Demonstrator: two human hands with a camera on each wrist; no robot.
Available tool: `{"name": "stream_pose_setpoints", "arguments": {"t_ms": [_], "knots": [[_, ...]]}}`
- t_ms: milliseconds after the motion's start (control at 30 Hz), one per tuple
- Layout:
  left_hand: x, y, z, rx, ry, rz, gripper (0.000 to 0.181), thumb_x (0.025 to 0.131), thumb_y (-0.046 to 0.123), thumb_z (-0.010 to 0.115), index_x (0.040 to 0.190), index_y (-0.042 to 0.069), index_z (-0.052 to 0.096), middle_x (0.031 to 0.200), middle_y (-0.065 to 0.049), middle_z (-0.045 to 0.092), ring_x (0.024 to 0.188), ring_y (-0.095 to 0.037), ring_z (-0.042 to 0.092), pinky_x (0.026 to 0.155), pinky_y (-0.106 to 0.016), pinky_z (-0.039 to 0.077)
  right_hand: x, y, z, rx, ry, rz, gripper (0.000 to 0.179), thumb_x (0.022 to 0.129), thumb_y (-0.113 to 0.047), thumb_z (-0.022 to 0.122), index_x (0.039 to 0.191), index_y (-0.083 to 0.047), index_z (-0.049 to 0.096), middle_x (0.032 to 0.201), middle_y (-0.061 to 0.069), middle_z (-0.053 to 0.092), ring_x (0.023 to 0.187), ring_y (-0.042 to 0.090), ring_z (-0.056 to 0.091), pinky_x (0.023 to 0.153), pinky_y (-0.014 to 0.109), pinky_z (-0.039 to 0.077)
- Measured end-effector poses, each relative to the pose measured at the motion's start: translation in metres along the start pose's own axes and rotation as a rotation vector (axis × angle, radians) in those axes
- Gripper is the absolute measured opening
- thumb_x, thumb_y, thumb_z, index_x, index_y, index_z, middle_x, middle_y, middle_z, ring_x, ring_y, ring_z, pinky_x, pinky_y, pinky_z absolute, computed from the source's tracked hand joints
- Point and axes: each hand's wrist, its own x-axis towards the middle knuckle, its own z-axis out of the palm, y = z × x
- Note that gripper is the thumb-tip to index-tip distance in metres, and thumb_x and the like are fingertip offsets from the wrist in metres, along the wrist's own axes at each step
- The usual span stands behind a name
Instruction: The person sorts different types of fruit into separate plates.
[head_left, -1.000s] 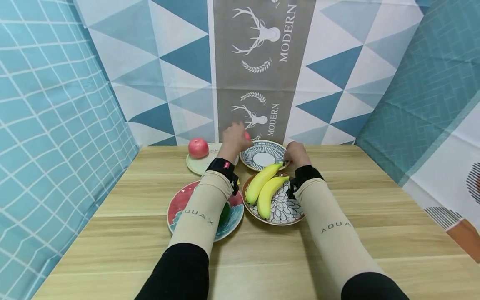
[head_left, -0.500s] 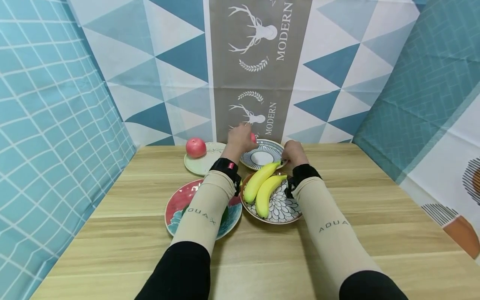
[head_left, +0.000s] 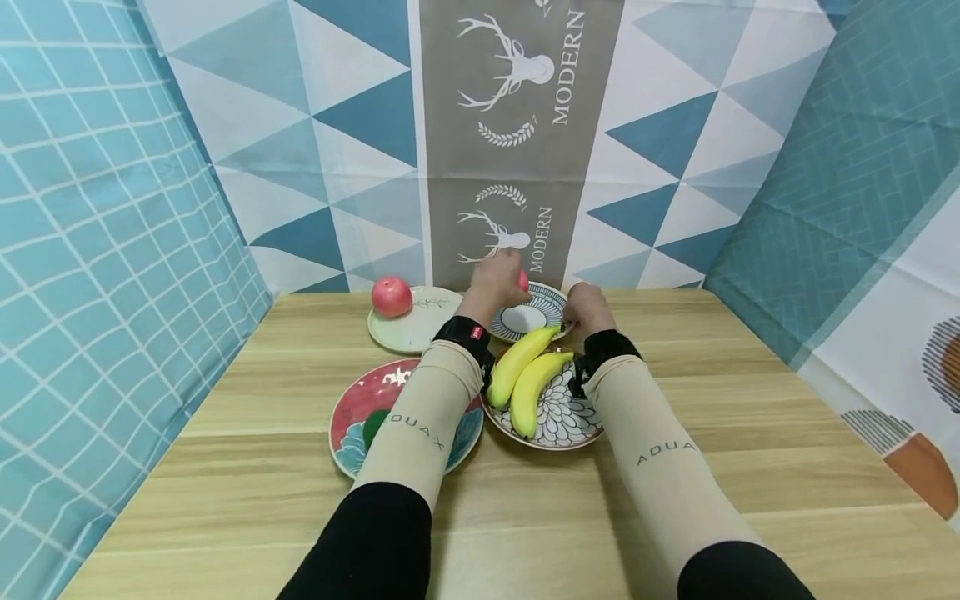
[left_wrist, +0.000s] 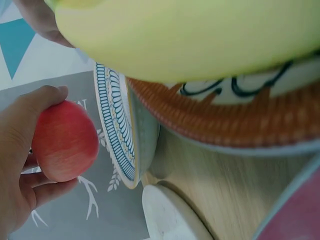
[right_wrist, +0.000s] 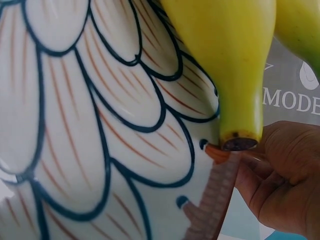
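My left hand [head_left: 497,279] grips a red apple [left_wrist: 66,141], with thumb and fingers wrapped about it, above the blue-and-white striped plate [head_left: 551,310]. The curled fingers of my right hand [head_left: 588,307] are at that plate's right rim, gripping it; in the right wrist view the hand [right_wrist: 287,180] is partly hidden behind a flower-patterned bowl [right_wrist: 115,165]. Two yellow bananas [head_left: 516,367] lie in this brown-rimmed bowl, nearer to me than the striped plate.
Another red apple [head_left: 392,297] sits on a pale green plate [head_left: 397,335] at the back left. Below it, a red-and-blue plate [head_left: 356,400] bears a dark green thing [head_left: 372,427], mostly hidden under my left sleeve. Patterned cloth walls [head_left: 360,125] stand behind the table.
My left hand has moved right with the apple, from near the pale green plate to above the striped plate. My right hand stays at the striped plate's rim.
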Motion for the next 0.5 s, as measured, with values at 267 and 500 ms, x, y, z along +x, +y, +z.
{"name": "stream_pose_setpoints", "arguments": {"t_ms": [267,500], "knots": [[0.001,0.007,0.01,-0.053,-0.093,0.058,0.079,0.086,0.05,0.085,0.145,0.01,0.051,0.136,-0.011,0.056,0.119,-0.03,0.061,0.1,-0.042,0.053,-0.003,-0.001,-0.001,0.001,-0.029,0.012,0.007,0.096,-0.005,0.073,0.096,0.001,0.074,0.104,0.019,0.069,0.086,0.03,0.063,0.067,0.033,0.055],[0.0,0.018,0.011,-0.102,-0.123,0.15,0.078,0.087,0.047,0.085,0.146,0.008,0.052,0.137,-0.012,0.056,0.123,-0.031,0.059,0.105,-0.042,0.051,-0.007,-0.003,-0.005,-0.075,-0.011,-0.029,0.012,0.094,-0.006,0.071,0.083,-0.001,0.071,0.095,0.015,0.069,0.087,0.029,0.062,0.076,0.034,0.055]]}}
